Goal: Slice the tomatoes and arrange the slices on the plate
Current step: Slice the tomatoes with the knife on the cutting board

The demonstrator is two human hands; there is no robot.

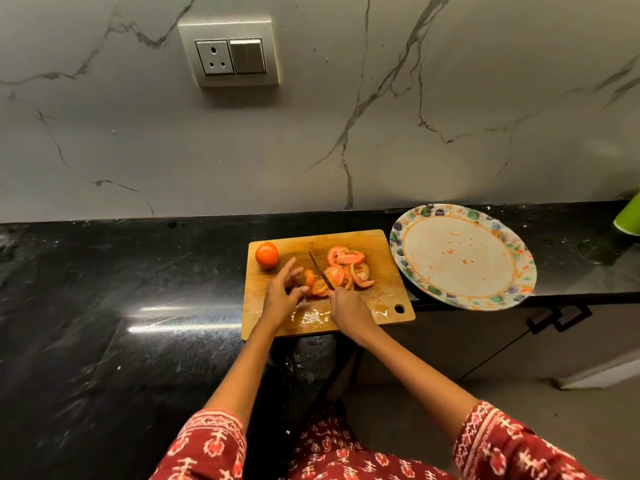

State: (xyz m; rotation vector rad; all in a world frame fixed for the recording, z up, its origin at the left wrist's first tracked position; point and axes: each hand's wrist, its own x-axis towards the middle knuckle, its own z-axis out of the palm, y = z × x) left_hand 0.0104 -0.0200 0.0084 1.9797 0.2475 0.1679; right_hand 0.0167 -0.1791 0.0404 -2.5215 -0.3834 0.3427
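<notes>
Fingers (pixel 290 271) of left hand (pixel 281 296) pinch tomato piece (pixel 308 278), right hand (pixel 348 306) grips knife (pixel 320 270); plate (pixel 462 256) holds only juice specks

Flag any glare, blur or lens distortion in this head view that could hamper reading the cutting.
Head view: bright streaks of glare on the black countertop beside the cutting board; wet sheen on the board's near edge; wide-angle bending curves the counter edge and wall socket; left hand slightly soft; knife thin and dark; plate evenly lit.
</notes>
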